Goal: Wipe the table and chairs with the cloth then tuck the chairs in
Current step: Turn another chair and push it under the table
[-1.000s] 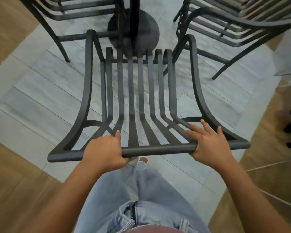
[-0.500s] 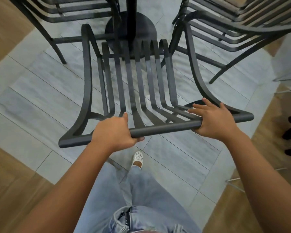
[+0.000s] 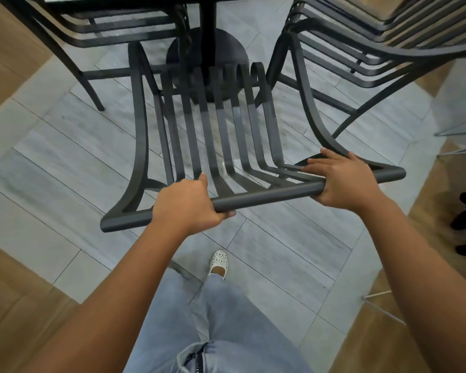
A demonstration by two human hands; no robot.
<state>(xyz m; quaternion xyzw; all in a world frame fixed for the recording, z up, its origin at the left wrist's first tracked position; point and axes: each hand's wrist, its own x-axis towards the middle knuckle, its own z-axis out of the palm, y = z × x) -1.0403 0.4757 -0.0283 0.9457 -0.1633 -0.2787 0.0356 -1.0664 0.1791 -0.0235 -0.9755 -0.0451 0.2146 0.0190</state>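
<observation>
Grey floor tiles (image 3: 65, 168) with brown wood at the edges lie under everything. Both hands hold the top bar of the black chair (image 3: 267, 195). The left hand (image 3: 189, 205) has its fingers curled tight round the bar. The right hand (image 3: 342, 179) grips the bar with its thumb underneath and its fingers spread over the slats. Since a second ago the chair has slid forward, so its seat now reaches the round table base (image 3: 207, 52). I think it is nearly tucked in. Two more chairs stand either side. No cloth shows, and no boxes or bins
</observation>
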